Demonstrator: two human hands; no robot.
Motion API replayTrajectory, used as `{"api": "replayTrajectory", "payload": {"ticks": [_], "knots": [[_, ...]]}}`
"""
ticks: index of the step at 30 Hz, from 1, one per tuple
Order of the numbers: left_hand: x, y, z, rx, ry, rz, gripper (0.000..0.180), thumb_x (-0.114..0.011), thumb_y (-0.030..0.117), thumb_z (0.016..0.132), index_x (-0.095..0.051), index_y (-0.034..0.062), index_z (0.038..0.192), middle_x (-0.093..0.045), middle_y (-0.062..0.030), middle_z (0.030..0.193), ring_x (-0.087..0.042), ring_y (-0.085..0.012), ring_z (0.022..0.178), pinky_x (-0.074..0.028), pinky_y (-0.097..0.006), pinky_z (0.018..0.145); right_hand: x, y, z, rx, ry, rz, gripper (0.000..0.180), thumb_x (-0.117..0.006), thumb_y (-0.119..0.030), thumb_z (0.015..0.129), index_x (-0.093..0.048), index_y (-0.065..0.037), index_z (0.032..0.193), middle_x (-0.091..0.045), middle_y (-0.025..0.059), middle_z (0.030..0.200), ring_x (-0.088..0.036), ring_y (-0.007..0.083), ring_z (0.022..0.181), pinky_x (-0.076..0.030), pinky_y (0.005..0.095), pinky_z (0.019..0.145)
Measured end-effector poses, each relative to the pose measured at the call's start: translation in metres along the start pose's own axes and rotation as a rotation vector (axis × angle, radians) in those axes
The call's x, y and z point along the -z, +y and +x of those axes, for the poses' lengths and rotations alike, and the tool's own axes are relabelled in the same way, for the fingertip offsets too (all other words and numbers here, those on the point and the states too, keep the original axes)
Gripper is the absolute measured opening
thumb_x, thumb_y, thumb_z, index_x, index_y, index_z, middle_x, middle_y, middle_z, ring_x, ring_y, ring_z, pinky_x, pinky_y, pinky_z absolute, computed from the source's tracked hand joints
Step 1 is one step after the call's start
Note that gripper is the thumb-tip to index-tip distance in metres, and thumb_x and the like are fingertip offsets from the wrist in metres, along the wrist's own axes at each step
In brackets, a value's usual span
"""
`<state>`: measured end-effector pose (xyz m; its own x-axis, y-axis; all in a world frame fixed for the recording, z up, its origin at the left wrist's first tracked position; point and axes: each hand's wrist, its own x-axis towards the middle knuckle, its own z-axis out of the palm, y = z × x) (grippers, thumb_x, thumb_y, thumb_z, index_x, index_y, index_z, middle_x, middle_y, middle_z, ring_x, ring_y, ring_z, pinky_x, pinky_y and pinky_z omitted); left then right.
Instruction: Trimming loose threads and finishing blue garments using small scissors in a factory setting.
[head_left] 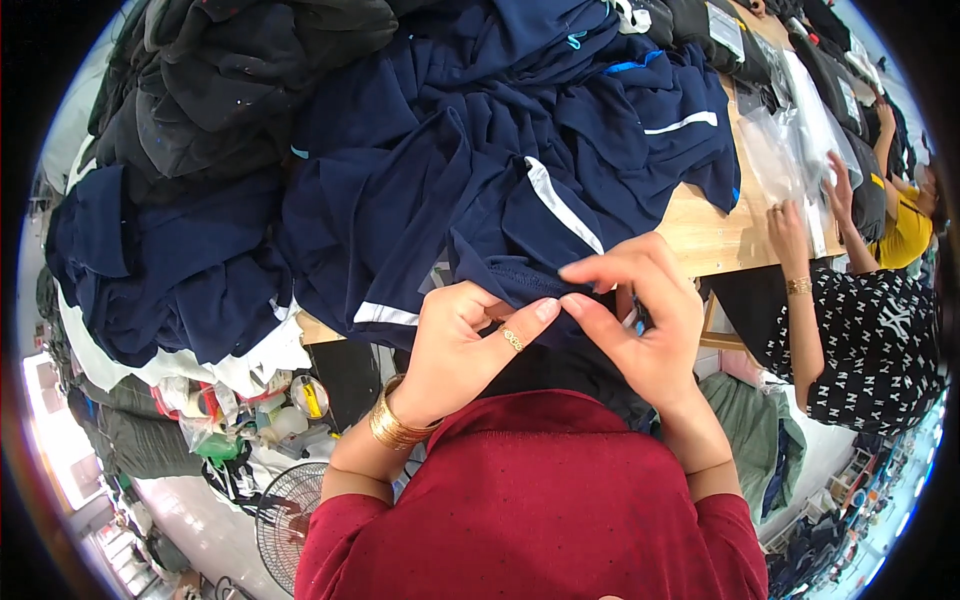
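Note:
A navy blue garment [515, 275] with a white stripe [555, 200] is drawn up toward me, and a stitched seam shows along its turned edge. My left hand [465, 335], with a ring and gold bangles, grips that edge with the thumb on top and the fingers partly hidden underneath. My right hand [645, 315] closes thumb and forefinger around the same edge, its thumb tip beside the left thumb. Whether a loose thread lies between those fingertips is too small to see.
More navy garments [170, 260] and a black fabric heap [210, 90] cover the wooden table [700, 235]. At right, a co-worker in a patterned black shirt [860, 345] handles clear plastic bags [780, 155]. A fan [290, 520] stands low at left.

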<state>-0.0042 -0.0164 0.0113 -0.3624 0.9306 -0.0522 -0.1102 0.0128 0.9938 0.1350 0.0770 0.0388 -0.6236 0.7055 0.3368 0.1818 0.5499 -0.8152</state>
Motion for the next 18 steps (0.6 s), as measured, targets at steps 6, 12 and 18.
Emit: {"api": "replayTrajectory", "payload": {"ticks": [6, 12, 18], "knots": [[0.006, 0.003, 0.001, 0.040, -0.021, 0.059, 0.015, -0.067, 0.012, 0.081, -0.063, -0.0015, 0.075, -0.056, 0.0030, 0.059, -0.042, 0.0008, 0.055, -0.032, -0.017, 0.047, -0.001, 0.001, -0.005, 0.104, 0.090, -0.052, 0.016, -0.071, 0.001, 0.066, -0.063, -0.005, 0.079, -0.054, 0.0049, 0.073, -0.052, 0.0127, 0.058, -0.041, 0.0231, 0.050], [0.003, 0.003, 0.000, 0.063, 0.003, -0.107, 0.013, -0.067, 0.010, 0.081, -0.063, -0.0021, 0.082, -0.058, 0.0037, 0.065, -0.044, 0.0015, 0.058, -0.032, -0.016, 0.048, 0.005, 0.005, -0.001, -0.105, 0.056, 0.155, 0.015, -0.068, 0.001, 0.070, -0.065, -0.004, 0.083, -0.053, 0.0022, 0.073, -0.046, 0.0074, 0.058, -0.036, 0.0203, 0.052], [0.002, 0.010, 0.001, 0.045, -0.031, -0.072, 0.013, -0.067, 0.010, 0.081, -0.063, -0.0020, 0.085, -0.059, 0.0033, 0.067, -0.045, 0.0009, 0.060, -0.034, -0.016, 0.051, -0.002, 0.003, -0.001, 0.014, 0.035, 0.018, 0.019, -0.071, 0.002, 0.066, -0.064, -0.005, 0.083, -0.050, 0.0024, 0.070, -0.047, 0.0103, 0.057, -0.037, 0.0221, 0.050]]}}
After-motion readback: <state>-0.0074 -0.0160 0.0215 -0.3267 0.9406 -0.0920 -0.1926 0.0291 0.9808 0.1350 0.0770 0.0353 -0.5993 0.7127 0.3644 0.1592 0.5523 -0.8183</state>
